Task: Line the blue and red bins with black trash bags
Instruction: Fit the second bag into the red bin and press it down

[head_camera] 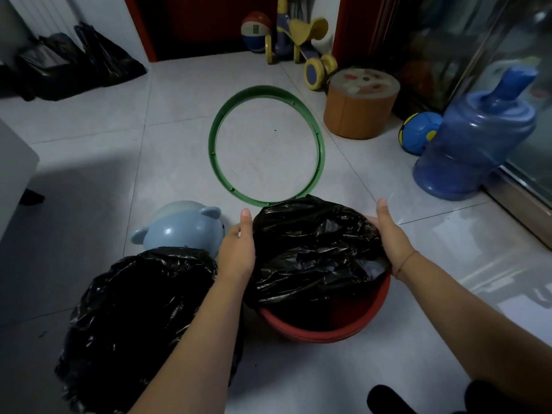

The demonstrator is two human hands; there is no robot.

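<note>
A red bin (334,331) stands on the floor at lower centre. A black trash bag (313,249) is stretched over its far rim and hangs loose across the opening; the near red rim is bare. My left hand (237,249) presses on the bag's left side and my right hand (391,237) holds its right side. To the left, a second bin is wholly covered by another black bag (140,321), so its colour is hidden. A light blue bear-shaped lid (182,227) lies behind it.
A green plastic ring (213,138) lies flat on the tiled floor just beyond the red bin. An orange round stool (358,115), a blue water jug (475,138), a ball (418,131) and a toy scooter (301,40) are to the right and back. More black bags (74,64) sit far left.
</note>
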